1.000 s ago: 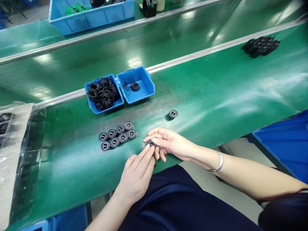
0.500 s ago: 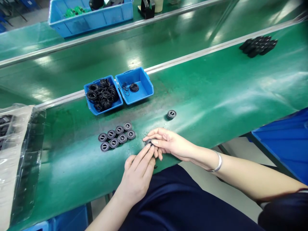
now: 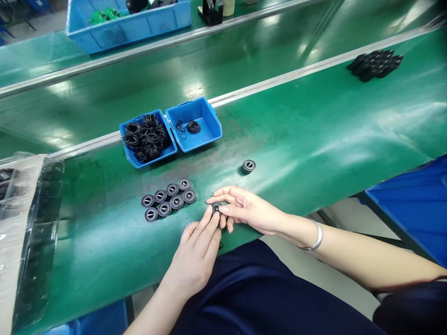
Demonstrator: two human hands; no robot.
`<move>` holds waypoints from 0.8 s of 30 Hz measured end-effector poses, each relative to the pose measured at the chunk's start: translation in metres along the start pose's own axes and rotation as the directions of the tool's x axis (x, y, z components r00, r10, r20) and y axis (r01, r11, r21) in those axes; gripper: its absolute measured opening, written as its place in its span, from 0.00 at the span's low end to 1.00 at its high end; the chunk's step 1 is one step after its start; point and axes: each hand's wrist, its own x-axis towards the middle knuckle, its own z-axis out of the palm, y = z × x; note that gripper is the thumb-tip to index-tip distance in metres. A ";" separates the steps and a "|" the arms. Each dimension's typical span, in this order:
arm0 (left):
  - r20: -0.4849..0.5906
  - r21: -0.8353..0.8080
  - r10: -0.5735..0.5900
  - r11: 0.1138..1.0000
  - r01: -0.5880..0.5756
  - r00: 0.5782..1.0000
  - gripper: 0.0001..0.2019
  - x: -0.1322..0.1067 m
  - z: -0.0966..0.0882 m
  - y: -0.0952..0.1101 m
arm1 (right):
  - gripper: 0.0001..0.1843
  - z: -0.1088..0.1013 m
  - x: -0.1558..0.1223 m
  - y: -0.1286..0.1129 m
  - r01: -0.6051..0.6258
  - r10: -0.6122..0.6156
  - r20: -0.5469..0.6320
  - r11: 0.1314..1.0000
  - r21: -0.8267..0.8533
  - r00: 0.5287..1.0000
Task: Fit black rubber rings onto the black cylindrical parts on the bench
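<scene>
Between both hands is a round black cap (image 3: pixel 215 207), partly covered by fingers. My right hand (image 3: pixel 240 209) grips it from the right, thumb on its top and fingers curled round its far side. My left hand (image 3: pixel 199 251) is closed against its near left edge, fingertips pressed on it. Left of the hands, several similar black caps (image 3: pixel 164 209) stand in two rows, each with a pale slot mark on top. A single black cap (image 3: pixel 248 166) stands apart, beyond my right hand. A small dark ring (image 3: pixel 220 245) shows by the table edge below my left fingers.
A blue bin (image 3: pixel 134 160) full of black rubber rings adjoins another blue bin (image 3: pixel 206 135) with a few rings. Black cylindrical parts (image 3: pixel 375 65) are grouped far right. A clear plastic tray (image 3: pixel 38 242) lies left. A larger blue crate (image 3: pixel 132 32) stands behind the metal rail.
My left hand has shifted slightly down and left, and more of the held cap's top shows. The dark ring by the table edge is more visible. The standing caps keep their arrangement.
</scene>
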 end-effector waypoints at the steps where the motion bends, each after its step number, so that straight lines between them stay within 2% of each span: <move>1: 0.012 0.001 0.002 1.000 -0.003 1.000 0.18 0.000 0.000 0.000 | 0.19 0.000 0.001 0.001 0.007 -0.007 -0.001 1.000 -0.012 1.000; 7: 0.004 0.015 0.009 1.000 -0.009 1.000 0.17 0.001 0.001 -0.002 | 0.16 0.004 -0.002 0.001 0.054 -0.061 -0.037 0.984 -0.170 0.997; 10: 0.007 0.029 -0.009 1.000 0.009 1.000 0.17 0.005 0.003 -0.003 | 0.15 0.001 -0.002 -0.002 0.056 -0.054 0.014 0.981 -0.188 0.998; 15: 0.029 0.046 -0.105 0.994 0.104 0.994 0.13 0.013 0.004 -0.002 | 0.24 -0.006 0.015 -0.007 0.137 -0.111 0.106 0.946 -0.294 0.988; 17: -0.007 0.052 -0.133 0.990 0.133 0.991 0.13 0.014 0.003 -0.002 | 0.26 -0.006 0.027 -0.010 0.168 -0.147 0.083 0.907 -0.386 0.986; 20: -0.130 0.063 -0.129 0.988 0.138 0.983 0.14 0.011 0.003 -0.003 | 0.26 -0.002 0.045 -0.018 0.140 -0.143 0.032 0.854 -0.501 0.989; 22: -0.203 0.060 -0.130 0.988 0.145 0.971 0.14 0.009 0.004 -0.005 | 0.26 0.003 0.054 -0.023 0.124 -0.129 0.028 0.841 -0.527 0.991; 24: -0.231 0.040 -0.145 0.987 0.158 0.962 0.15 0.006 0.006 -0.006 | 0.27 0.007 0.061 -0.027 0.124 -0.124 0.037 0.837 -0.533 0.992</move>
